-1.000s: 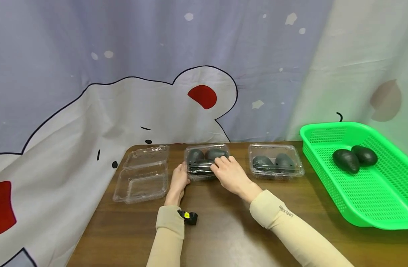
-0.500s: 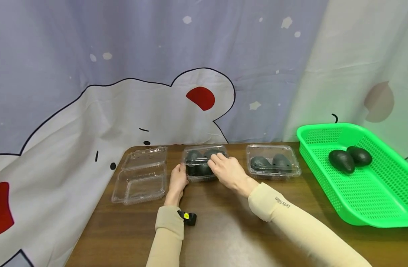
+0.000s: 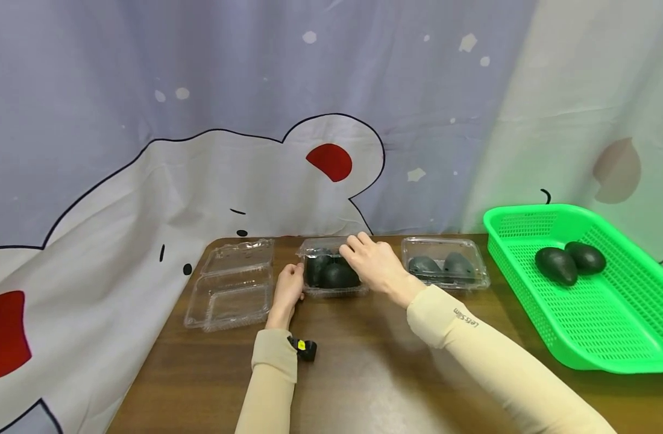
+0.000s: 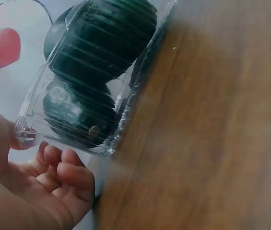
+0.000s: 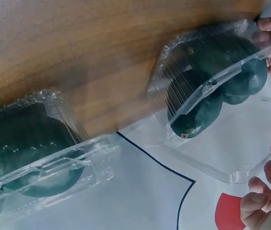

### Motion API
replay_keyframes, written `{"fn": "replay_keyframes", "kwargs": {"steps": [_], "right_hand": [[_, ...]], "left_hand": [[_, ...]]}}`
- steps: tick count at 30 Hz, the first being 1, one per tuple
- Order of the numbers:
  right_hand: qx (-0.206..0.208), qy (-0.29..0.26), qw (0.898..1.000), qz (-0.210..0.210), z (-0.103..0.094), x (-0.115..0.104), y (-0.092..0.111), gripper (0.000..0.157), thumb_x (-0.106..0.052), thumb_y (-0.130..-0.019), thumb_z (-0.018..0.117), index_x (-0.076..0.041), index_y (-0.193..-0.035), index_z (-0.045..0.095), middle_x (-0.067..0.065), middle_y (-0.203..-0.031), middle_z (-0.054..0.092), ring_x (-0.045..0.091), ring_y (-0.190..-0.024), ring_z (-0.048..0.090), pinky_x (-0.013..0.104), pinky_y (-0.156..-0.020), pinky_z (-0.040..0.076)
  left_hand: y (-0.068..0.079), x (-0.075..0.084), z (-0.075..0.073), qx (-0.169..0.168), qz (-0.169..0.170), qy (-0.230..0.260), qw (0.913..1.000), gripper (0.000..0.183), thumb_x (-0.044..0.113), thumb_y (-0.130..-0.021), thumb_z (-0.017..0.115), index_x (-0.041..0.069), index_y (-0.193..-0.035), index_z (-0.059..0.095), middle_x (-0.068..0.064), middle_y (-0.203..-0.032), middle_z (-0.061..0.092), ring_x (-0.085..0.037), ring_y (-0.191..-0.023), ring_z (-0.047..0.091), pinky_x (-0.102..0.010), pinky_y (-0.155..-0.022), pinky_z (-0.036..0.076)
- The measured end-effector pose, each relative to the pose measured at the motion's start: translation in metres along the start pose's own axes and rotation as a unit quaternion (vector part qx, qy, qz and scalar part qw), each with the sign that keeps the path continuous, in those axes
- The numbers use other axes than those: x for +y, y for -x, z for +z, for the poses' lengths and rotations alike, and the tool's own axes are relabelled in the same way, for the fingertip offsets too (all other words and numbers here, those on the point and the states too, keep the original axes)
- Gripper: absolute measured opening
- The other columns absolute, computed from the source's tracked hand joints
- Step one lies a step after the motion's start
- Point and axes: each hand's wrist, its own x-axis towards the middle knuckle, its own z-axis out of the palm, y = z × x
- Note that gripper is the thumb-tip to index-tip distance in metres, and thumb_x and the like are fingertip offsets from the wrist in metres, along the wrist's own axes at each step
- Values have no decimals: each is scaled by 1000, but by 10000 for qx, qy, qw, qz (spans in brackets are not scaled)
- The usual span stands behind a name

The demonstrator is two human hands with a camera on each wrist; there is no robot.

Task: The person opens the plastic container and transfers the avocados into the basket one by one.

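Observation:
In the head view, a clear plastic clamshell container [image 3: 338, 292] with dark green avocados [image 3: 339, 276] stands at the table's back middle. Its lid [image 3: 322, 244] is tilted up from the front. My left hand [image 3: 288, 287] grips the container's left end; in the left wrist view its thumb is by the rim corner, with the other fingers curled below. My right hand [image 3: 372, 263] holds the lifted lid near its right front edge, fingers bent, and covers part of the container. In the right wrist view, fingertips [image 5: 255, 199] lie beside the lid's edge.
A second clamshell [image 3: 445, 241], lid down over avocados, stands to the right. To the left lies an open clamshell [image 3: 228, 325] with nothing visible inside. A green basket [image 3: 559, 343] with two avocados [image 3: 556, 266] sits at far right. A patterned curtain [image 3: 228, 181] hangs behind the table.
The middle container's lid has risen at the front and swung backward with my right hand, which moved up and back. The avocados now show uncovered from the front. My left hand stays at the container's left end.

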Motion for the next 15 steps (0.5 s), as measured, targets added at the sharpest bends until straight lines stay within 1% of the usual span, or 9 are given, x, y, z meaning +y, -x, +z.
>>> {"fn": "replay_keyframes", "kwargs": {"steps": [4,6,8,11,13,15], "right_hand": [[-120,-147,9998,45,-3,5,-3,29,6,-71,68,-8,-94,57,8,-90,52,27,-84,51,35,-41,44],[-209,-214,9995,101,-4,7,-5,32,5,-70,70,-8,-97,58,8,-93,52,27,-85,51,35,-43,45],[-283,-251,9992,157,-6,10,-8,33,5,-71,70,-8,-99,57,8,-94,52,27,-86,50,34,-44,45],[-263,-270,9991,217,-7,14,-13,28,5,-76,67,-8,-99,57,8,-94,52,26,-84,50,34,-45,44],[-213,-287,9991,238,-7,16,-16,25,6,-78,65,-8,-98,58,8,-92,51,26,-81,49,33,-46,43],[-191,-304,9990,261,-8,19,-19,22,7,-81,62,-8,-97,59,8,-90,51,25,-79,47,32,-46,42]], "left_hand": [[-6,3,1,20,3,-266,9996,31,30,-105,43,1,-98,52,-7,-69,47,-16,-49,40,-30,-47,38],[-8,4,1,-5,11,-416,9991,32,31,-105,43,2,-101,53,-8,-73,49,-19,-54,44,-33,-53,39],[-11,5,2,-7,29,-547,9985,32,33,-105,42,3,-102,54,-9,-80,51,-22,-63,48,-36,-61,41],[-15,6,2,42,103,-696,9975,33,34,-105,42,3,-102,54,-12,-88,52,-28,-80,52,-41,-74,41],[-18,6,3,118,178,-820,9964,33,34,-105,42,3,-101,55,-13,-91,54,-31,-86,53,-43,-78,42],[-20,6,3,160,223,-893,9956,33,34,-104,44,4,-100,56,-14,-91,55,-33,-89,53,-45,-80,42]]}}
